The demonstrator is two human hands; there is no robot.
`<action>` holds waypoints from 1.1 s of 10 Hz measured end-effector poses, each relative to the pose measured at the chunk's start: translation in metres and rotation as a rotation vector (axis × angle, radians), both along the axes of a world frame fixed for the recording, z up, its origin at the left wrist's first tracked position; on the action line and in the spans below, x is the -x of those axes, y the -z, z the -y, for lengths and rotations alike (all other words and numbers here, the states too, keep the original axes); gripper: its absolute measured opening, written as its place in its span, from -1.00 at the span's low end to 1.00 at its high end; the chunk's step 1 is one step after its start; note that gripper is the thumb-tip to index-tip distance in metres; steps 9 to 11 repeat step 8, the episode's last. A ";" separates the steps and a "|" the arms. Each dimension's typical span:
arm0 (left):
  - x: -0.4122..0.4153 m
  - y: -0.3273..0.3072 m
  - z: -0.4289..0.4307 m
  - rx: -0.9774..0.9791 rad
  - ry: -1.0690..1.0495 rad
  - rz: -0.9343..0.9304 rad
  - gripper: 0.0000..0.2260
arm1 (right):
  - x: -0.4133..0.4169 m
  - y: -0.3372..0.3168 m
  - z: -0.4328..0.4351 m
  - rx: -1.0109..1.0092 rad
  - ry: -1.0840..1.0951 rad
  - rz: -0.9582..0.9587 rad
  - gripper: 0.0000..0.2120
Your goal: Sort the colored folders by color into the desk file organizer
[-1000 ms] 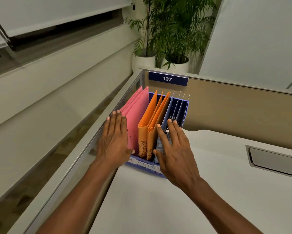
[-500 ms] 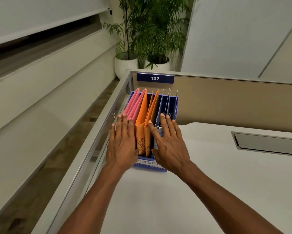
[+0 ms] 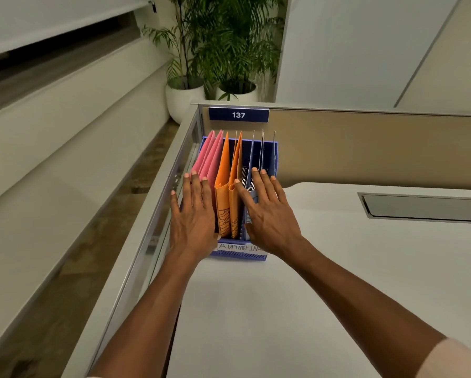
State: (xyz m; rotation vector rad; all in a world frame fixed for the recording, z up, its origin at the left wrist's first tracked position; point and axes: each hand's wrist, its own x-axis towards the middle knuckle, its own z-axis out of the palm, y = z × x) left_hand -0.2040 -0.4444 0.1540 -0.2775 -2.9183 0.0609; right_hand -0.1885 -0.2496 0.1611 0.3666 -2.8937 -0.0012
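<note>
Head view: the blue file organizer point(image 3: 237, 257) stands at the far left corner of the desk point(image 3: 310, 290). Its left side is just beside the glass side panel point(image 3: 158, 219) and its back is near the tan partition point(image 3: 365, 148), under the number plate point(image 3: 238, 115). Pink folders point(image 3: 208, 159) fill the left slot, orange folders point(image 3: 223, 170) the middle and pale blue folders point(image 3: 248, 159) the right, all upright with top edges above the organizer's walls. The left hand point(image 3: 193, 214) lies flat on the front edges of the pink folders, fingers straight and close together, grasping nothing. The right hand point(image 3: 267, 214) lies flat on the front edges of the pale blue folders, fingers spread, thumb tip touching an orange folder, also grasping nothing. Open desk surface extends in front of and to the right of the organizer; a recessed cable hatch point(image 3: 420, 207) sits well apart on the right
</note>
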 end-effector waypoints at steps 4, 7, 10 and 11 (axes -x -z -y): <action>0.000 -0.002 0.002 -0.009 0.017 0.096 0.30 | -0.023 -0.020 -0.020 0.296 -0.025 0.054 -0.06; -0.051 -0.010 -0.040 -0.103 -0.019 0.036 0.25 | -0.086 -0.005 -0.071 0.393 -0.017 0.125 0.04; -0.090 -0.004 -0.081 -0.181 0.069 -0.061 0.18 | -0.119 0.014 -0.109 0.334 0.000 0.114 0.00; -0.090 -0.004 -0.081 -0.181 0.069 -0.061 0.18 | -0.119 0.014 -0.109 0.334 0.000 0.114 0.00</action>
